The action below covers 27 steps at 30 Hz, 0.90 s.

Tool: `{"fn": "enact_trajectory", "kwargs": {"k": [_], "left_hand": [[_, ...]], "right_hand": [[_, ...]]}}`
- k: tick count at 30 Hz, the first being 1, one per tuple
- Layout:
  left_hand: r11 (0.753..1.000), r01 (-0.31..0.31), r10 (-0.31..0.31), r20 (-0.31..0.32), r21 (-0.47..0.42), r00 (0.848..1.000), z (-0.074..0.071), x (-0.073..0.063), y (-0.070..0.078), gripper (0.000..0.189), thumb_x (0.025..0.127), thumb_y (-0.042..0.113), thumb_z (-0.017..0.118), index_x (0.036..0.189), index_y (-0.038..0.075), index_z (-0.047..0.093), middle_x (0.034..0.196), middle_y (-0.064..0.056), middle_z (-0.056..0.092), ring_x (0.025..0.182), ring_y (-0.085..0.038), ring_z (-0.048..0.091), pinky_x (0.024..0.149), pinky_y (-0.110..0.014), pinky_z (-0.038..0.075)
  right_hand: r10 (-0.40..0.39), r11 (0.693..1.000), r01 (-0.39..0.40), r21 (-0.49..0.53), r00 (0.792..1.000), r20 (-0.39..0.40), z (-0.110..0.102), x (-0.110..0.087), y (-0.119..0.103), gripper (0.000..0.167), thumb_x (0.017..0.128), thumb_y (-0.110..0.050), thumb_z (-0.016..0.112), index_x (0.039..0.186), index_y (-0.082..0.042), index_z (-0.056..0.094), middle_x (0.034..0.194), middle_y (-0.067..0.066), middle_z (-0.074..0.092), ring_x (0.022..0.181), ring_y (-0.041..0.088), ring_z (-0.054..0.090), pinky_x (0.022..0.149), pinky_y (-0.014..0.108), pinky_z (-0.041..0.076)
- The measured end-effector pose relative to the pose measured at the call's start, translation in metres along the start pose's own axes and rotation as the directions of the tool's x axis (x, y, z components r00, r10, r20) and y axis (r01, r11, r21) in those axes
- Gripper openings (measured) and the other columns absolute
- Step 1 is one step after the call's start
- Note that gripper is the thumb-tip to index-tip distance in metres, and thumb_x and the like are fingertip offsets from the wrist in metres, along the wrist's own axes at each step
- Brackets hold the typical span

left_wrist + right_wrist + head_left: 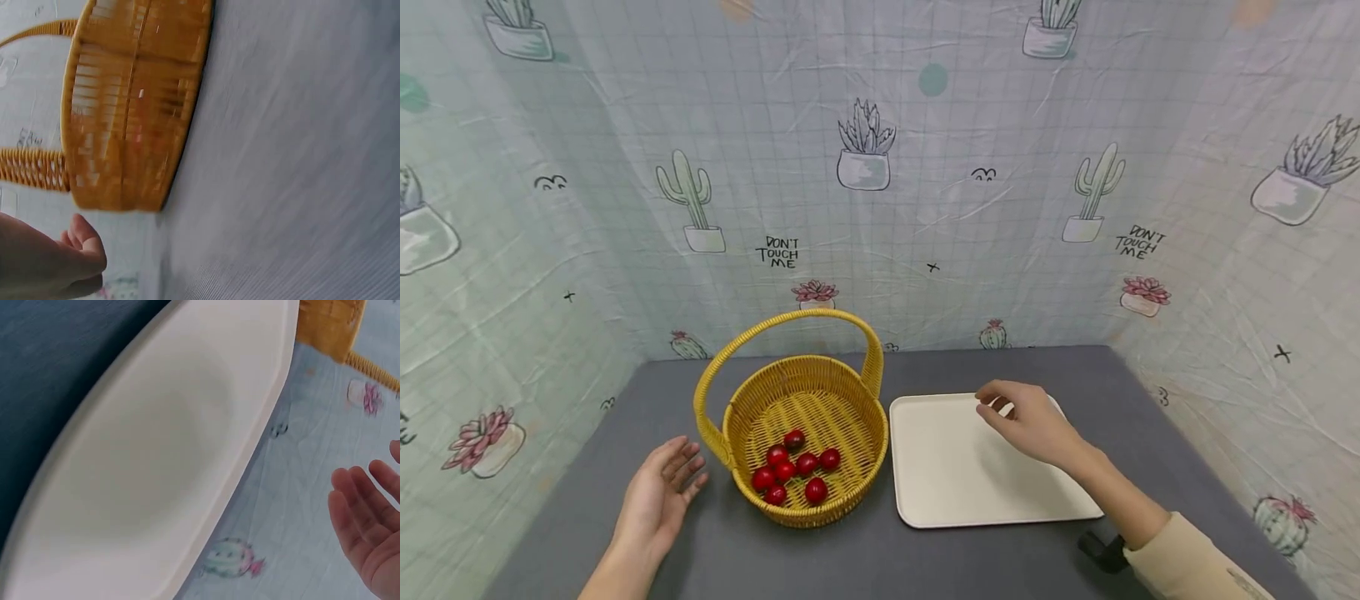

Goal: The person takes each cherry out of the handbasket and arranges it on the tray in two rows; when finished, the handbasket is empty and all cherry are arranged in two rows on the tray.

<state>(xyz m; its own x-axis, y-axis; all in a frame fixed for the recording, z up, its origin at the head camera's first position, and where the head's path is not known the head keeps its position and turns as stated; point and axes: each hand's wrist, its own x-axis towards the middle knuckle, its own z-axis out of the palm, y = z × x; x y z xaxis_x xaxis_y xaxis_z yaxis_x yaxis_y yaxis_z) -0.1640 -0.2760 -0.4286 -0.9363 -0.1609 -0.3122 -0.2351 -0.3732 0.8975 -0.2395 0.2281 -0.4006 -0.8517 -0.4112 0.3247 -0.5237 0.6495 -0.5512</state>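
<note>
A: Location of the fruits (pixel 807 463)?
B: In the near part of the basket (pixel 820 412), toward its left side. The basket stands upright on the desk (pixel 985 562), its handle (pixel 874 367) raised.
A: Adjacent item?
B: The white tray (pixel 932 454) lies flat, just right of the basket.
A: Hand status?
B: Left hand (pixel 655 496): just left of the basket, fingers relaxed, slightly curved. Right hand (pixel 1028 419): above the tray, fingers loosely bent, thumb apart from them.
A: Surroundings?
B: Printed cloth (pixel 940 208) behind the desk and along both sides.
</note>
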Motion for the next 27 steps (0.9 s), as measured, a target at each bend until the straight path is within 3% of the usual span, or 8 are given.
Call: {"fn": "enact_trajectory", "kwargs": {"k": [4, 8, 14, 20, 27], "left_hand": [[0.991, 0.053, -0.054, -0.001, -0.123, 0.999, 0.008, -0.006, -0.008, 0.025, 0.113, 0.041, 0.036, 0.135, 0.028, 0.036, 0.113, 0.012, 0.053, 0.11, -0.009, 0.047, 0.091, -0.025, 0.05], [0.984, 0.072, -0.073, -0.005, -0.162, 0.997, 0.016, -0.011, -0.014, 0.024, 0.113, 0.032, 0.032, 0.137, 0.029, 0.029, 0.118, 0.009, 0.047, 0.108, -0.009, 0.046, 0.09, -0.026, 0.048], [0.988, 0.096, -0.098, -0.01, -0.123, 0.995, 0.024, -0.019, -0.024, 0.037, 0.112, 0.022, 0.03, 0.145, 0.024, 0.013, 0.125, 0.003, 0.037, 0.105, -0.01, 0.047, 0.089, -0.027, 0.048], [0.99, 0.084, -0.084, 0.008, -0.116, 0.996, 0.033, -0.021, -0.027, 0.043, 0.111, 0.02, 0.029, 0.148, 0.02, 0.008, 0.131, 0.0, 0.029, 0.106, -0.01, 0.045, 0.089, -0.027, 0.047], [0.997, 0.062, -0.062, -0.005, -0.047, 0.998, 0.043, -0.022, -0.028, 0.068, 0.106, 0.01, 0.035, 0.159, 0.011, -0.008, 0.14, -0.001, 0.026, 0.101, -0.006, 0.044, 0.084, -0.025, 0.043]], "right_hand": [[-0.033, 0.999, 0.032, 0.044, 0.999, 0.02, 0.006, 0.01, -0.013, 0.011, 0.101, -0.012, 0.069, 0.111, -0.014, 0.072, 0.101, -0.005, 0.071, 0.089, 0.015, 0.067, 0.067, 0.027, 0.06], [-0.071, 0.994, 0.067, 0.082, 0.997, 0.043, 0.015, 0.017, -0.025, 0.011, 0.101, -0.011, 0.069, 0.111, -0.015, 0.071, 0.101, -0.004, 0.071, 0.089, 0.015, 0.067, 0.067, 0.027, 0.06], [-0.129, 0.985, 0.117, 0.129, 0.987, 0.092, 0.031, 0.025, -0.042, 0.012, 0.101, -0.013, 0.067, 0.113, -0.015, 0.07, 0.102, -0.006, 0.069, 0.088, 0.013, 0.066, 0.068, 0.026, 0.06], [-0.167, 0.98, 0.153, 0.124, 0.979, 0.115, 0.046, 0.035, -0.058, 0.014, 0.101, -0.013, 0.067, 0.115, -0.014, 0.07, 0.104, -0.005, 0.068, 0.088, 0.011, 0.065, 0.068, 0.025, 0.06], [-0.265, 0.961, 0.246, 0.124, 0.949, 0.172, 0.066, 0.046, -0.072, 0.016, 0.1, -0.009, 0.069, 0.116, -0.01, 0.07, 0.105, -0.002, 0.069, 0.089, 0.009, 0.064, 0.069, 0.023, 0.059]]}}
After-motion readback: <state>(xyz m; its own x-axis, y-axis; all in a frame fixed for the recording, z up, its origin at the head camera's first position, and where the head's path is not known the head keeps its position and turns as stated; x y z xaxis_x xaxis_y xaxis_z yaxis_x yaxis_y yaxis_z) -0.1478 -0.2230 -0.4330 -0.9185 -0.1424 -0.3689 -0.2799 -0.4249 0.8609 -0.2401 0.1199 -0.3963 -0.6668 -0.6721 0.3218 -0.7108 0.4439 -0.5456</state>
